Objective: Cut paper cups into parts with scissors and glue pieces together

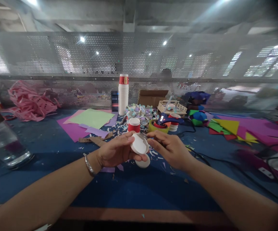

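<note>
In the head view, my left hand (116,147) grips a shallow white round piece (139,144), fingers and thumb around its edge, in front of the tall stack of paper cups (123,98) and a little to its right. My right hand (171,149) is closed at the fingertips around a slim greyish thing (143,134) by the far rim of that piece; I cannot tell just what it is. A second white disc (143,162) shows just below my left fingers, nearer me than the stack, and I cannot tell if they touch it. A red and white cup (134,125) stands between the stack and my hands. To the right of the stack sit a heap of small round paper pieces (141,110), a cardboard box (152,96), a light slatted tray (181,109) and a blue tool (165,118) lying over a yellow-green bowl-like thing (153,126). To its left I have a pale green sheet (89,118) over a magenta one (68,128), then a crumpled pink bag (30,101), and, nearer me, a clear glass jar (9,147). Far right of the stack, coloured sheets (264,125) spread over the blue tabletop (139,192).
</note>
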`<act>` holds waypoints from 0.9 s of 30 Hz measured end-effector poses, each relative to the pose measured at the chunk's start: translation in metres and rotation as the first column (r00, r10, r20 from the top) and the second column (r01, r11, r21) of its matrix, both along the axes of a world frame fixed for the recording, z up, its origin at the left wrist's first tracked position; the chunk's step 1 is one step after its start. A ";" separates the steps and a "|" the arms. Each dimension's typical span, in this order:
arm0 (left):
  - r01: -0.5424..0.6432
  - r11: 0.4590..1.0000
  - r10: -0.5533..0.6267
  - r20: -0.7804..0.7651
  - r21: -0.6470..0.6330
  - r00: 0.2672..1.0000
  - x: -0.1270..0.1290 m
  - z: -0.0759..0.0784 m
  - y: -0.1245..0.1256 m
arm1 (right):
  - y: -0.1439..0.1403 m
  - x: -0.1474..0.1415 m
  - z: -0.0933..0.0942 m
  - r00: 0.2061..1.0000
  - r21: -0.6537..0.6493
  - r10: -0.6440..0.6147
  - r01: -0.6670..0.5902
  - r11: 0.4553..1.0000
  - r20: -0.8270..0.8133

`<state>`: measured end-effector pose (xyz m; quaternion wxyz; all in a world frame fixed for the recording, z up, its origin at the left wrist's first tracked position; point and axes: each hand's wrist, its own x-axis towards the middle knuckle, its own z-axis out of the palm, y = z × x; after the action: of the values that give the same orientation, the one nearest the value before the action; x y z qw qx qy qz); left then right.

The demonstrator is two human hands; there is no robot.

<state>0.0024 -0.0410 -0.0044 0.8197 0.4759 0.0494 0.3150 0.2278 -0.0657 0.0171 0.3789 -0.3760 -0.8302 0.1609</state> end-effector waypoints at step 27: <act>-0.125 0.992 0.124 -0.037 -0.031 0.992 -0.001 0.006 -0.002 | 0.000 0.003 -0.001 0.996 0.028 -0.067 0.066 0.997 0.055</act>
<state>0.0016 -0.0434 0.0017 0.8051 0.4638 0.0986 0.3563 0.2308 -0.0659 0.0163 0.3656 -0.4028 -0.8294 0.1269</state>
